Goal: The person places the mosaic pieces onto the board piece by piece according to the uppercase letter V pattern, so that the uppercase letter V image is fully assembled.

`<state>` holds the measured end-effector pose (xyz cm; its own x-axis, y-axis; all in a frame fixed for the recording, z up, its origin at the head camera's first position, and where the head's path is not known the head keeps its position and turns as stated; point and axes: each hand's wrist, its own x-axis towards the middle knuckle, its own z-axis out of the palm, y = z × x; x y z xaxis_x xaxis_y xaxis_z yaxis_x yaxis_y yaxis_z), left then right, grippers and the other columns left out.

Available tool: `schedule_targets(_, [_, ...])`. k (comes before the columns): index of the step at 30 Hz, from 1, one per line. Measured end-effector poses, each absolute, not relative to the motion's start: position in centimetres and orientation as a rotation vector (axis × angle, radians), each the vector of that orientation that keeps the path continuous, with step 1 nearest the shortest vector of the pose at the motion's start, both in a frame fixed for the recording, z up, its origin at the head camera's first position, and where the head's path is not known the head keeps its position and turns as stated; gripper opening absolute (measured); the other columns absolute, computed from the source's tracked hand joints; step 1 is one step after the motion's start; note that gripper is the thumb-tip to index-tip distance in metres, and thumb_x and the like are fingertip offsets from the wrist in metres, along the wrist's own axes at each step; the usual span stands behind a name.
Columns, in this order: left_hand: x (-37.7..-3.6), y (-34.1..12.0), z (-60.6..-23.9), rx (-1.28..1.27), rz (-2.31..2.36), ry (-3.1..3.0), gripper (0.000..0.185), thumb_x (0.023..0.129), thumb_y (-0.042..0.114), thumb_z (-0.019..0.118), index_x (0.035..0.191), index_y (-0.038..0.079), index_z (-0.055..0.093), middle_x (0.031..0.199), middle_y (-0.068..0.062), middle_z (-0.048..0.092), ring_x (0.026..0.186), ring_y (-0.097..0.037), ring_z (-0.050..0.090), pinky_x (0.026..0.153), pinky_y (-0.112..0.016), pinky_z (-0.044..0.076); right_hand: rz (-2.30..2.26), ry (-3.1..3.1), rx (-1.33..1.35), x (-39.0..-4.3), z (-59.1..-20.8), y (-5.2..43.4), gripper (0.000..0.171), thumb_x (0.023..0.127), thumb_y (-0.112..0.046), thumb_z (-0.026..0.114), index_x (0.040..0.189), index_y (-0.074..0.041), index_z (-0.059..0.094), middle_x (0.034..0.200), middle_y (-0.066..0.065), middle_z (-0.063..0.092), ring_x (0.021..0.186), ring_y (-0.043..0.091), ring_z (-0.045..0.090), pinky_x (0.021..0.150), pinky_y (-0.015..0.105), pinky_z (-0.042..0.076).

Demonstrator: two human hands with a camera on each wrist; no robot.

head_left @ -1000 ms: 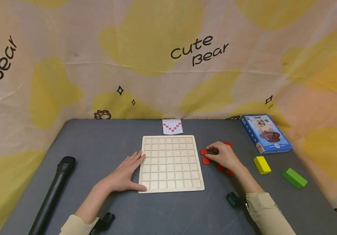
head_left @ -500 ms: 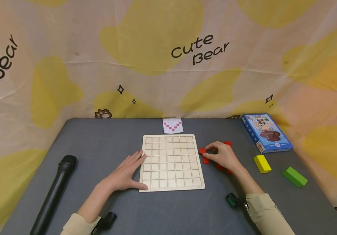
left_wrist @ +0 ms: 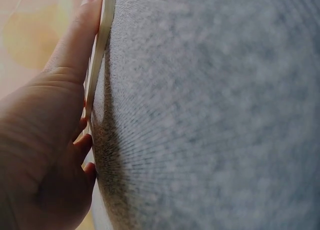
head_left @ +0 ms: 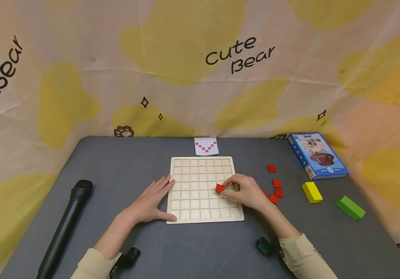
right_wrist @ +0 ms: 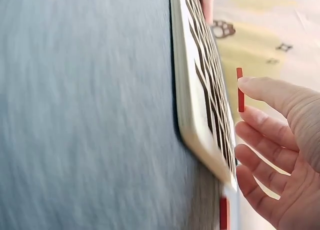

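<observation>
Red tile held just above the grid board

Centre frame, our right hand [head_left: 247, 192] pinches a thin square red tile [head_left: 219, 188] over the pale wooden grid board [head_left: 204, 189]; we judge placing is under way, and next needs squaring it over one cell. Our left hand [head_left: 150, 201] lies flat, fingers straight, against the board's left edge. Spare tiles [head_left: 276, 190] sit right, on grey felt.

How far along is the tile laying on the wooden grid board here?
Barely begun. No tile sits in the board yet; every visible cell is bare. The right hand pinches one red tile above the board, while the left hand rests against its edge. Several spare tiles lie loose on the table.
</observation>
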<state>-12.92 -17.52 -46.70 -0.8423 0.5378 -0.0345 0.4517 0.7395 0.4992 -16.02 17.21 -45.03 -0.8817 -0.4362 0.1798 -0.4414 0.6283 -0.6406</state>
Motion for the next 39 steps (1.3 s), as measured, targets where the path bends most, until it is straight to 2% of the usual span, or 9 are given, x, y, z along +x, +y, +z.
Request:
schedule_targets(4, [-13.0,-17.5,-46.5,0.778,0.713,2.751,0.117,0.069,0.063,0.078,0.155,0.004,0.024,0.161,-0.016,0.014,0.147,-0.035,0.012,0.117,-0.055,0.013,1.120,-2.824,0.820,-15.4,-45.0,16.0,0.019,0.078,-0.024,0.083,0.094,-0.017,0.074,0.089,-0.004,0.066,0.079,0.016,0.057,0.068,0.027,0.048])
schedule_targets(9, [-13.0,-17.5,-46.4,0.782,0.709,2.752,0.117,0.069,0.063,0.077,0.154,0.004,0.025,0.161,-0.017,0.015,0.147,-0.036,0.013,0.117,-0.055,0.013,1.119,-2.812,0.886,-14.7,-45.1,14.9,0.021,0.077,-0.026,0.084,0.094,-0.019,0.073,0.088,-0.005,0.066,0.076,0.015,0.055,0.065,0.024,0.045])
schedule_targets(19, [-13.0,-17.5,-46.6,0.787,0.674,2.773,0.115,0.070,0.065,0.076,0.154,0.004,0.027,0.160,-0.017,0.018,0.146,-0.036,0.015,0.117,-0.056,0.015,0.919,-2.867,0.928,-13.5,-45.6,13.4,0.019,0.079,-0.030,0.082,0.093,-0.024,0.072,0.090,-0.011,0.064,0.083,0.008,0.052,0.074,0.026,0.048])
schedule_targets(39, [-13.0,-17.5,-46.8,0.775,0.687,2.778,0.118,0.068,0.067,0.076,0.155,0.007,0.026,0.161,-0.013,0.015,0.147,-0.033,0.014,0.117,-0.054,0.014,0.911,-2.840,0.964,-13.4,-45.9,13.2,0.021,0.081,-0.028,0.080,0.099,-0.021,0.073,0.098,-0.009,0.066,0.090,0.008,0.053,0.079,0.029,0.049])
